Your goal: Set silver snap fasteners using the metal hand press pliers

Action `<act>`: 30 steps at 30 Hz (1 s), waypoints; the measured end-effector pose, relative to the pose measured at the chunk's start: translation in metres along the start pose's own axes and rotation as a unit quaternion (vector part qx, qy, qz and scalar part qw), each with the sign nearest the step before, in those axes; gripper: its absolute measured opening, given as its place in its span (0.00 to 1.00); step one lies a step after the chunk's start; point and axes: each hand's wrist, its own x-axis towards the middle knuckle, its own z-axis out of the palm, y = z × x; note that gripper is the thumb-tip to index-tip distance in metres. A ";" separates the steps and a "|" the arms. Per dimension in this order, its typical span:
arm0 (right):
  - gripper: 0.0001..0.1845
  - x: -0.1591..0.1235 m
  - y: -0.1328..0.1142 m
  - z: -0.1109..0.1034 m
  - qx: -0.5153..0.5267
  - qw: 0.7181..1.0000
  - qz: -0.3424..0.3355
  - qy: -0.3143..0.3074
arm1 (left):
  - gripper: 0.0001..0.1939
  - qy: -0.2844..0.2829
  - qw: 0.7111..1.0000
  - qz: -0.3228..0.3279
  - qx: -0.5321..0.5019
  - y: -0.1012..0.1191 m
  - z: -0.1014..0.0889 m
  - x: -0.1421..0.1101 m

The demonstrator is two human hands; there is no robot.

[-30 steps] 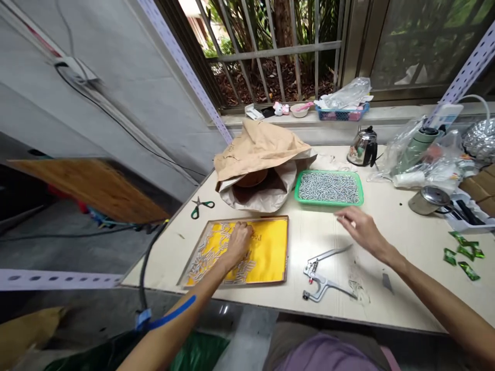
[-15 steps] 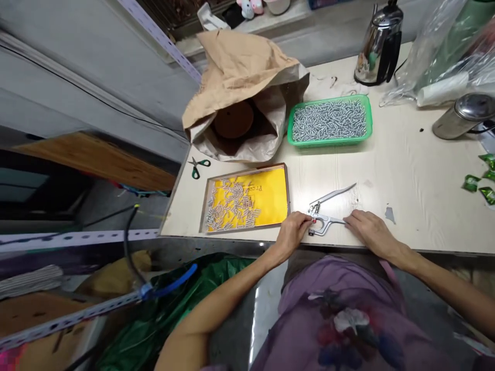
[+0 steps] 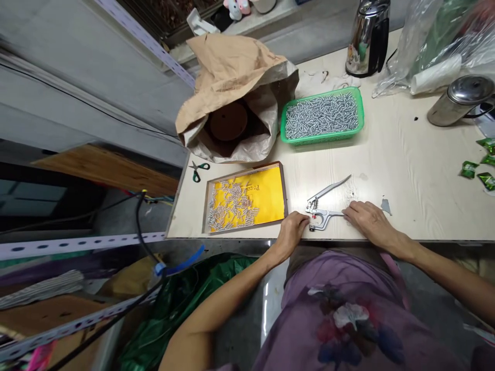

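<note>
Snap pliers (image 3: 327, 212) lie flat on a pale desk (image 3: 402, 170) near its front edge, head to the left, one handle angling up and right, the other running straight right. The person's curled left hand (image 3: 290, 236) touches the head; the right hand (image 3: 371, 220), fingers loosely together, lies beside the lower handle's end. Whether either grips cannot be told. To the left sits a yellow-lined frame (image 3: 266, 198) strewn with metal studs; beyond, a green tray (image 3: 322, 140) holds more.
</note>
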 end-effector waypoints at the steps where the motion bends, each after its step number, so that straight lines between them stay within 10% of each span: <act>1: 0.15 0.000 0.000 0.000 0.000 1.000 0.001 0.000 | 0.05 -0.004 0.996 -0.050 -0.068 0.002 0.000 0.002; 8: 0.16 -0.001 -0.003 0.001 0.002 1.000 0.003 0.009 | 0.13 -0.048 0.907 -0.270 -0.321 0.020 -0.001 0.010; 30: 0.07 0.003 0.002 -0.002 0.003 0.999 0.014 -0.037 | 0.09 -0.091 0.935 -0.287 -0.187 0.028 0.000 0.013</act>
